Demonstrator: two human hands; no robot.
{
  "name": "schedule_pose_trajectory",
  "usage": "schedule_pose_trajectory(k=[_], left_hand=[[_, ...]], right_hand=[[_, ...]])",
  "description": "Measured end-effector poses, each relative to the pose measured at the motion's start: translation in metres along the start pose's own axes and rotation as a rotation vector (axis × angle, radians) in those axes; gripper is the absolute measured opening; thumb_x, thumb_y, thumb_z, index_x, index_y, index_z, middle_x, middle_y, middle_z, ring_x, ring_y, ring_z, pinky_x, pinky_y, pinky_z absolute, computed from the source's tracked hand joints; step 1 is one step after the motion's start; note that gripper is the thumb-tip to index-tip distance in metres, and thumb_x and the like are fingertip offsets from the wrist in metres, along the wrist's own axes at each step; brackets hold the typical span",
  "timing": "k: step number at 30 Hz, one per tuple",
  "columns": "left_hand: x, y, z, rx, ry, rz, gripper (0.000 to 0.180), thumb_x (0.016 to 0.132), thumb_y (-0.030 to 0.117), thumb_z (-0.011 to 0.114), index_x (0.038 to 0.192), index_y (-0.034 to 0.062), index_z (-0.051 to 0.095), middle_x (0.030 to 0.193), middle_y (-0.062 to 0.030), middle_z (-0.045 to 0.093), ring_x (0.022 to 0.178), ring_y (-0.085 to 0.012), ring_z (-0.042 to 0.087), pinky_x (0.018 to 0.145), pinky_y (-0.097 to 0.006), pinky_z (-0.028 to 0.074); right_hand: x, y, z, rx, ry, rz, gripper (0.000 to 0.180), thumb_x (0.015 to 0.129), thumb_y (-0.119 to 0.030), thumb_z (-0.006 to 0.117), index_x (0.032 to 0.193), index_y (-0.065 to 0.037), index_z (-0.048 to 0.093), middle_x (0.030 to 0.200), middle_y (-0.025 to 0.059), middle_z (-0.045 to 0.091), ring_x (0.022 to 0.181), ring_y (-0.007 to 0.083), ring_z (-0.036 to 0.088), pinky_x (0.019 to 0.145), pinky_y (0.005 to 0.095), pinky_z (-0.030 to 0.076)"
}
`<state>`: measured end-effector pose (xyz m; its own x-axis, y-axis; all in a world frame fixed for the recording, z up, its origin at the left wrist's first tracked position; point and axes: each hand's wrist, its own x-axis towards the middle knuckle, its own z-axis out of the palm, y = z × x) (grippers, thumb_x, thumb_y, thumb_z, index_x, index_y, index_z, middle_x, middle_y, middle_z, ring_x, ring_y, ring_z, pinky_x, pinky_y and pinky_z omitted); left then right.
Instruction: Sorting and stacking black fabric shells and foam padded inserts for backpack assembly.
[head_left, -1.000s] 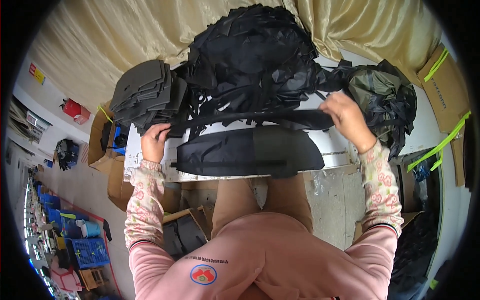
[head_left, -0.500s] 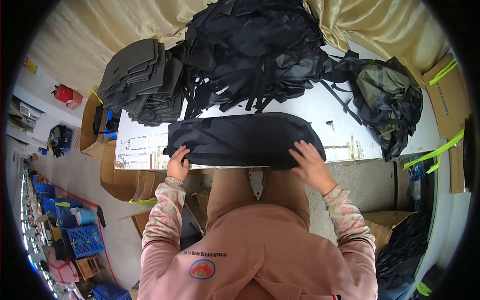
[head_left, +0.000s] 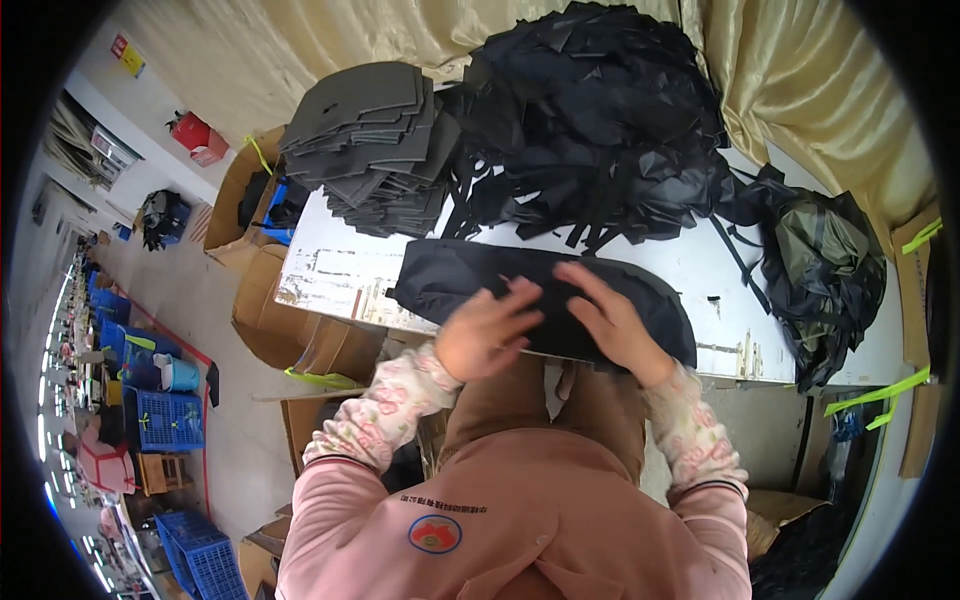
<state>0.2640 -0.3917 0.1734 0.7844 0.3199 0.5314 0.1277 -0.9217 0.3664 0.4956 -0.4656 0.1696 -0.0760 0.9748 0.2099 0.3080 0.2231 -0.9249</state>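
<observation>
A long black fabric panel [head_left: 440, 275] with a rounded right end lies along the front edge of the white table [head_left: 330, 262]. My left hand [head_left: 485, 335] is over its middle with the fingers apart and smeared by motion; I cannot tell whether it touches the cloth. Beside it, my right hand [head_left: 622, 330] lies on or just above the panel with its fingers spread. Nothing shows in either hand. Behind the panel stand a stack of dark grey curved pads [head_left: 370, 135] on the left and a big heap of black fabric pieces with straps [head_left: 600, 110].
A black and olive-green fabric bundle [head_left: 822, 255] hangs partly over the table's right front edge. Open cardboard boxes [head_left: 265, 310] stand by the left side. A gold curtain [head_left: 800, 90] closes off the back. Blue plastic crates [head_left: 168, 420] sit far left on the floor.
Both hands have left the panel's near edge and come inward over its middle, the left one moving farthest. The view has shifted, so the table appears turned and farther right.
</observation>
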Motion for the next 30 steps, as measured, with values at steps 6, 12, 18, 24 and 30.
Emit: schedule_pose_trajectory(k=[6, 12, 18, 24, 30], left_hand=[[0.005, -0.011, -0.020, -0.038, -0.095, 0.176, 0.026, 0.069, 0.013, 0.072, 0.094, 0.0079, 0.068, 0.099, -0.0098, 0.063, 0.084, -0.0287, 0.062, 0.073, -0.041, 0.050], [0.049, -0.141, -0.203, 0.735, 0.314, -0.307, 0.051, 0.080, 0.035, 0.069, 0.122, 0.0095, 0.056, 0.127, -0.0201, 0.050, 0.120, -0.0393, 0.044, 0.101, -0.046, 0.035], [0.071, -0.187, -0.248, 0.719, -0.207, -0.641, 0.070, 0.073, 0.048, 0.072, 0.128, 0.0094, 0.053, 0.133, -0.0186, 0.047, 0.127, -0.0386, 0.039, 0.105, -0.047, 0.032], [0.071, -0.152, -0.246, 0.429, 0.169, -0.415, 0.031, 0.081, 0.015, 0.061, 0.107, -0.0008, 0.058, 0.112, -0.0187, 0.061, 0.104, -0.0346, 0.060, 0.091, -0.034, 0.046], [0.062, -0.014, -0.106, -0.371, 0.502, -0.429, 0.031, 0.089, -0.001, 0.052, 0.120, 0.0010, 0.048, 0.110, -0.0073, 0.062, 0.096, -0.0144, 0.058, 0.083, -0.029, 0.046]], right_hand=[[0.036, -0.023, 0.034, 0.269, -0.110, 0.038, 0.019, 0.094, -0.010, 0.051, 0.097, 0.005, 0.062, 0.080, 0.0051, 0.065, 0.075, 0.0123, 0.059, 0.069, 0.0255, 0.046], [0.014, 0.000, 0.027, 0.343, 0.011, 0.217, 0.014, 0.091, -0.007, 0.056, 0.093, 0.006, 0.062, 0.074, 0.0056, 0.064, 0.068, 0.0098, 0.060, 0.064, 0.0231, 0.046], [0.007, 0.003, 0.037, 0.259, -0.050, 0.134, 0.017, 0.091, -0.007, 0.056, 0.101, 0.006, 0.062, 0.078, 0.0069, 0.066, 0.071, 0.0120, 0.063, 0.065, 0.0228, 0.048], [-0.006, 0.020, 0.030, 0.351, -0.108, 0.234, 0.015, 0.091, -0.006, 0.057, 0.101, 0.005, 0.061, 0.086, 0.0059, 0.066, 0.076, 0.0099, 0.063, 0.067, 0.0221, 0.048], [0.011, 0.004, 0.044, 0.484, 0.230, 0.116, 0.010, 0.090, -0.006, 0.060, 0.095, 0.002, 0.061, 0.079, 0.0043, 0.064, 0.072, 0.0063, 0.059, 0.065, 0.0202, 0.045]])
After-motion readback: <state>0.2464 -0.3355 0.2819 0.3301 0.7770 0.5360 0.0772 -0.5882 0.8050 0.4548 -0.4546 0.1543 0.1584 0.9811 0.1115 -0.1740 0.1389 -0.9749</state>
